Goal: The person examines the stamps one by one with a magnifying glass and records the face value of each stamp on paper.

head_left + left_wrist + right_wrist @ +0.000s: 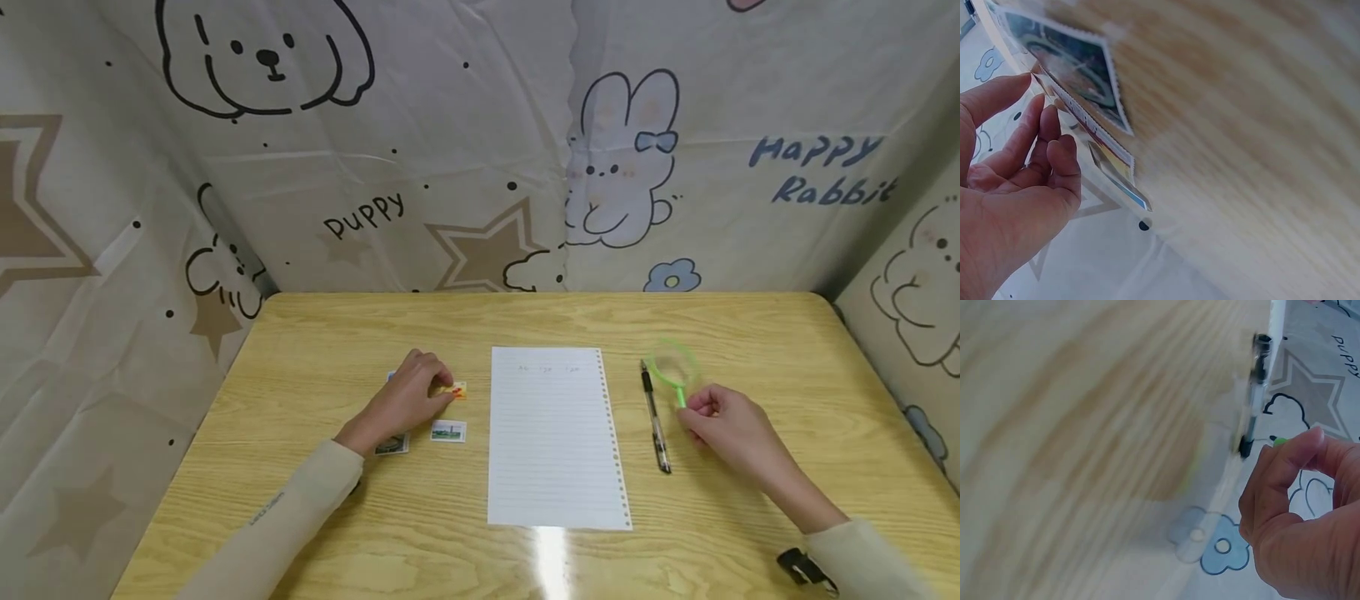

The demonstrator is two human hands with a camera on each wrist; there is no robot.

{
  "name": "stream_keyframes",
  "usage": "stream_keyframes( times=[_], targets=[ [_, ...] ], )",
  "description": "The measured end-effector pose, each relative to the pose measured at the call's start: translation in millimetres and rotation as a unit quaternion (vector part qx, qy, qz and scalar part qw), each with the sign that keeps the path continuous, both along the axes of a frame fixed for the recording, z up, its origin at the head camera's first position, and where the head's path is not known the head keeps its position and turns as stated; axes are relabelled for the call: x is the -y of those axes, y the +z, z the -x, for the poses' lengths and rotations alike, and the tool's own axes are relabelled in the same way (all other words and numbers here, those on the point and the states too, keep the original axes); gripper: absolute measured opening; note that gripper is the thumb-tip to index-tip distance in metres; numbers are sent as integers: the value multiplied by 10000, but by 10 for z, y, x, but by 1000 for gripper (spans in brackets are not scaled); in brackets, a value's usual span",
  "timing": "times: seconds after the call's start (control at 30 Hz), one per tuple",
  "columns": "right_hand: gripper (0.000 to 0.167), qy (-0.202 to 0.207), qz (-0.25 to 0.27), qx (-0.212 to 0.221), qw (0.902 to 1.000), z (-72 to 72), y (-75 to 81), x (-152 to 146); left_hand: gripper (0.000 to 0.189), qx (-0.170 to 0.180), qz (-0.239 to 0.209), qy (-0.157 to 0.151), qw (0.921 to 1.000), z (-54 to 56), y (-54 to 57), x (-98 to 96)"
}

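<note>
My left hand (412,390) reaches over a small group of postage stamps. Its thumb and index finger pinch at the edge of a yellow-orange stamp (460,390). A green landscape stamp (447,431) lies just nearer to me. Partly covered by the wrist is a dark stamp (392,445), seen close up in the left wrist view (1075,59). Behind the hand, only a corner of a blue stamp (391,376) shows. My right hand (723,421) pinches the handle of a light green magnifying glass (680,393), its round lens tilted over the table.
A lined sheet of paper (555,450) with faint writing at its top lies mid-table. Between it and my right hand lies a black and clear pen (655,417). Printed cloth (480,150) hangs behind and beside the wood-grain table (420,533).
</note>
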State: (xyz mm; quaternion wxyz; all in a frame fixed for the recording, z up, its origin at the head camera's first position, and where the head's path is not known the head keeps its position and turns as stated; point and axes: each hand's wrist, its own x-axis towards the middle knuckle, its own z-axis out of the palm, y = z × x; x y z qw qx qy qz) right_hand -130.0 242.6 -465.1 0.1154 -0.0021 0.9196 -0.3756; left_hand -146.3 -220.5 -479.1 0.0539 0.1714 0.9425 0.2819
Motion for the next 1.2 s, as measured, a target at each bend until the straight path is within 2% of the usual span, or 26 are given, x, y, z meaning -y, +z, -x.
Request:
stream_keyframes(
  times=[0.4, 0.57, 0.67, 0.83, 1.03, 1.2],
  targets=[
    [26, 148, -308, 425, 9985, -11, -61, -238, 10, -330, 137, -178, 9992, -37, -16, 4],
    [26, 172, -231, 570, 9980, 1, -80, -302, 14, -449, -23, -53, 9990, -59, -11, -1],
    [26, 126, -150, 619, 9979, 11, -87, -325, 18, -477, -152, -141, 9986, -70, -7, -8],
    [26, 67, -27, 702, 9975, 34, -83, -353, 49, -286, -147, -609, 9976, -85, 0, -42],
    [28, 88, 45, 766, 9970, 51, -78, -366, 91, 359, 13, -1133, 9929, -138, 14, -101],
    [34, 153, -42, 709, 9974, 53, -62, -379, 108, 540, 237, -1368, 9888, -172, 20, -143]
  ],
)
